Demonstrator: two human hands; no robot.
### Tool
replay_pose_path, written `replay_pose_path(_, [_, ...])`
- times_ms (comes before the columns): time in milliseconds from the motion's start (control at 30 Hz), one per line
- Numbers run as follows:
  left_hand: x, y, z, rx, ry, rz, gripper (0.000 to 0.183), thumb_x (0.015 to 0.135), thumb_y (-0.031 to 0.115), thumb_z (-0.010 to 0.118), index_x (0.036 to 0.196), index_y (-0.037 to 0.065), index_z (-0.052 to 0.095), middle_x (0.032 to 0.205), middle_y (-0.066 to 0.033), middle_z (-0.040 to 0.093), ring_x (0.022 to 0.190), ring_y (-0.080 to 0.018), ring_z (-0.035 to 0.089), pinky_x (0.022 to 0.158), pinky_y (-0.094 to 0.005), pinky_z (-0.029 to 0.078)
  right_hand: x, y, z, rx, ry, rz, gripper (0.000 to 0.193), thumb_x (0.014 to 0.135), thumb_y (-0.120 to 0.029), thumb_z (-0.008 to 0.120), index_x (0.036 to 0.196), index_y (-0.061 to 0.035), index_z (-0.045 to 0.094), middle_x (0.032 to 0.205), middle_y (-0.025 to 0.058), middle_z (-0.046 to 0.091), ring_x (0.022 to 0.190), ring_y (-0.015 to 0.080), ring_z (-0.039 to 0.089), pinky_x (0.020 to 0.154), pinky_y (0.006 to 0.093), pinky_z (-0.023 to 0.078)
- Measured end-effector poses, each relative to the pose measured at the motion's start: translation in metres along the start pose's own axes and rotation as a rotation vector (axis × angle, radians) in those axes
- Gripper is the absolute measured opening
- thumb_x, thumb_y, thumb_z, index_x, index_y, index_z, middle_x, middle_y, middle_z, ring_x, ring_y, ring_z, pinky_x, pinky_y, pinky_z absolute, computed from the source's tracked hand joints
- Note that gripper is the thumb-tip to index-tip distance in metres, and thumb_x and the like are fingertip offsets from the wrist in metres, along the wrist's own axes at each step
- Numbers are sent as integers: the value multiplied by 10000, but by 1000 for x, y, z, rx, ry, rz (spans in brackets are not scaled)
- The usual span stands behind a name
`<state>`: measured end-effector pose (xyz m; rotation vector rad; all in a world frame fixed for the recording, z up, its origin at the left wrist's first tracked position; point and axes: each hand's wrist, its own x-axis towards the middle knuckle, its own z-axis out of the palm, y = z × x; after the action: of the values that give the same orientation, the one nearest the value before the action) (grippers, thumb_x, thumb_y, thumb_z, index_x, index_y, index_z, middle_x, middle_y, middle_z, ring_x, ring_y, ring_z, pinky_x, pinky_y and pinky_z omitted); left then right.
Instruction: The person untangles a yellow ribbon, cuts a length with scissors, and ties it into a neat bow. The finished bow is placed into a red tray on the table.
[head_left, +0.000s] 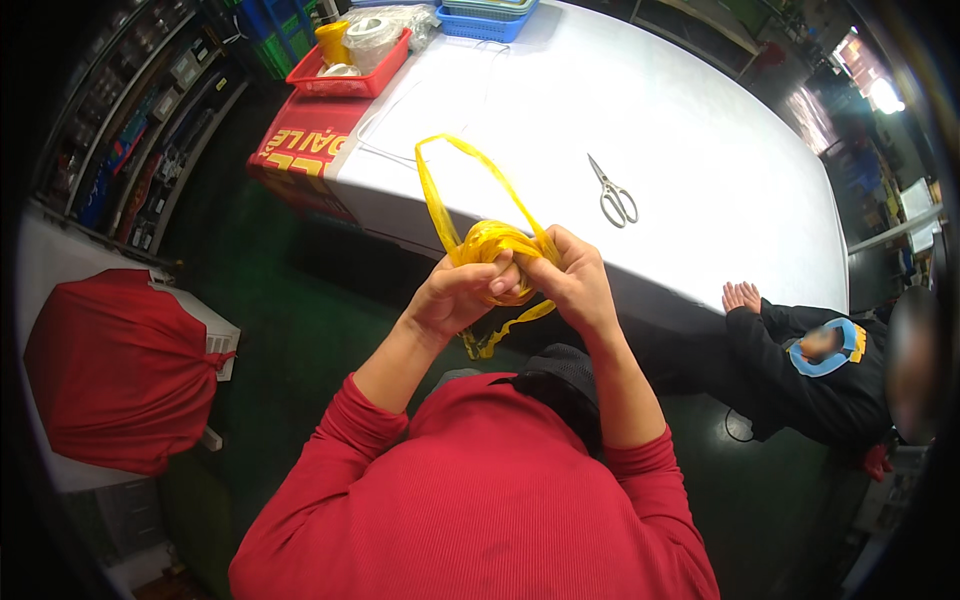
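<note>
Both hands hold a bundle of yellow plastic ribbon (493,243) in front of my chest, at the near edge of the white table. My left hand (458,293) has its fingers curled round the bundle's lower left side. From the right, my right hand (575,280) pinches it with thumb and fingers; exactly which strands it grips is hidden. A long loop of the ribbon rises from the bundle and reaches over the table's edge. One loose end dangles below, between my forearms. On the table, to the right of my hands, lies a pair of scissors (614,196) with its blades pointing away.
The white table (700,130) stretches ahead and right. At its far left stand a red basket (372,78) with rolls and a blue basket (480,24). A person in black (800,345) is at the right end. Red cloth covers something (120,370) at left, near shelves.
</note>
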<state>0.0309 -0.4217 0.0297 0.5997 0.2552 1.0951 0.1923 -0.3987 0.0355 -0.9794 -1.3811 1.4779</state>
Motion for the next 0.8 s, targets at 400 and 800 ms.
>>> replay_pose_path(400, [17,-21,-8,-131,156,-230,206,884,184,485,755,32,537,479,33,399,553,-98,482,579,-222,427,-23,16,-8,51,143,-122,234,806,-51,539,1034,-2,542,811,21,595,725,52,527,644,223,455])
replay_pose_path(800, [25,-37,22,-389,72,-4,190,893,130,421,946,-6,543,569,15,481,919,-207,554,880,-335,422,-23,-2,-23,365,37,-3,187,844,-134,558,992,-21,550,724,-44,520,602,3,425,512,152,320])
